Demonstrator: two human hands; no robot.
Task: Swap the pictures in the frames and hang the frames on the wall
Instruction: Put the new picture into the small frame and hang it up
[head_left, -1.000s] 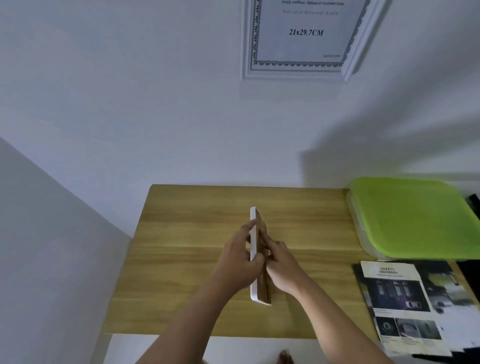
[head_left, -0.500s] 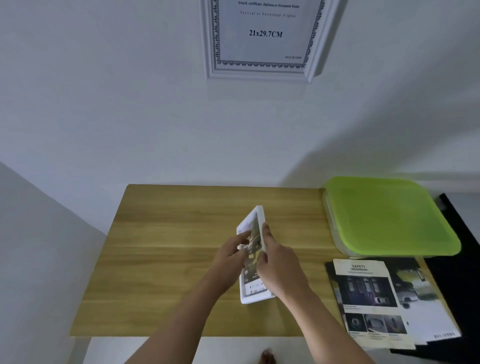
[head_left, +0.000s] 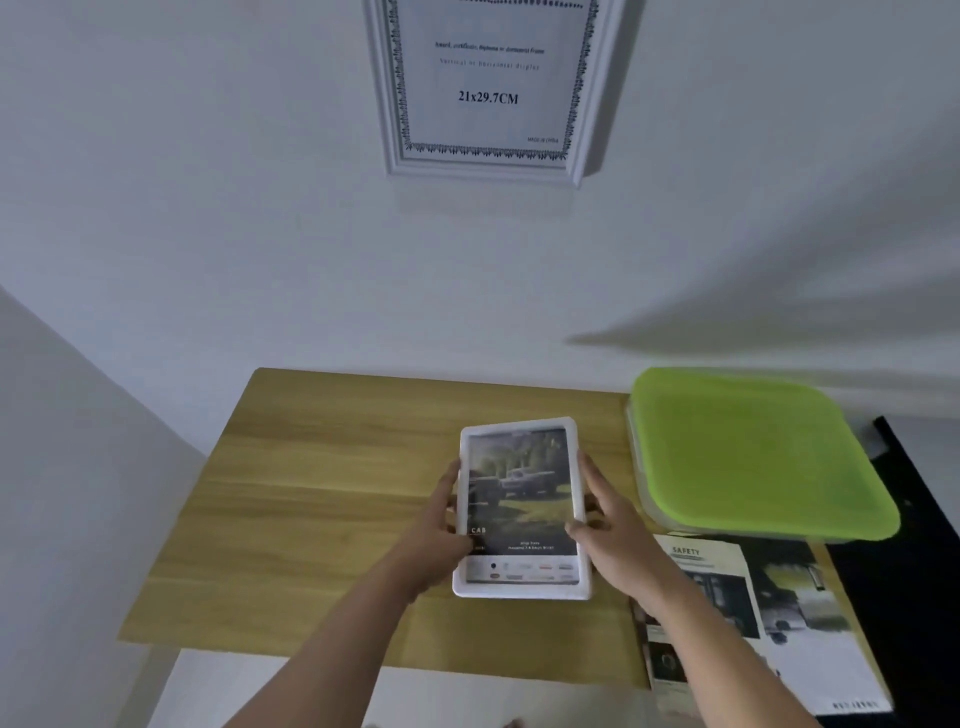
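Only the head cam here, so one view to go through.

Head view: the small white frame (head_left: 522, 509) is held face-up towards the camera, over the middle of the wooden table (head_left: 322, 509). There's a picture in it, a truck in a green landscape with some print along the bottom. The left hand (head_left: 439, 540) grips the left edge with its thumb hooked over the front. The right hand (head_left: 618, 540) does the same on the right edge, fingers running up the side. So both hands are clamped on the frame, neither one loose. I can't tell if the bottom edge is touching the table or just hanging above it.

Up on the wall (head_left: 208, 208), directly above, a bigger white frame (head_left: 488, 93) is hanging with a sheet in it that reads 21x29.7CM. To the right of the table sits a box with a green lid (head_left: 753, 452), and in front of that lie some leaflets (head_left: 727, 597), one headed SAFETY.

My read: the small frame looks loaded and this is the check-the-front bit, so hanging comes next. That means lifting it to the wall and catching whatever hanger is on the back. I can't see a hook or nail anywhere, and the back of the frame is hidden, so no idea whether the backing is clipped shut. I'd keep both hands on it and stay well apart from the big frame going up.
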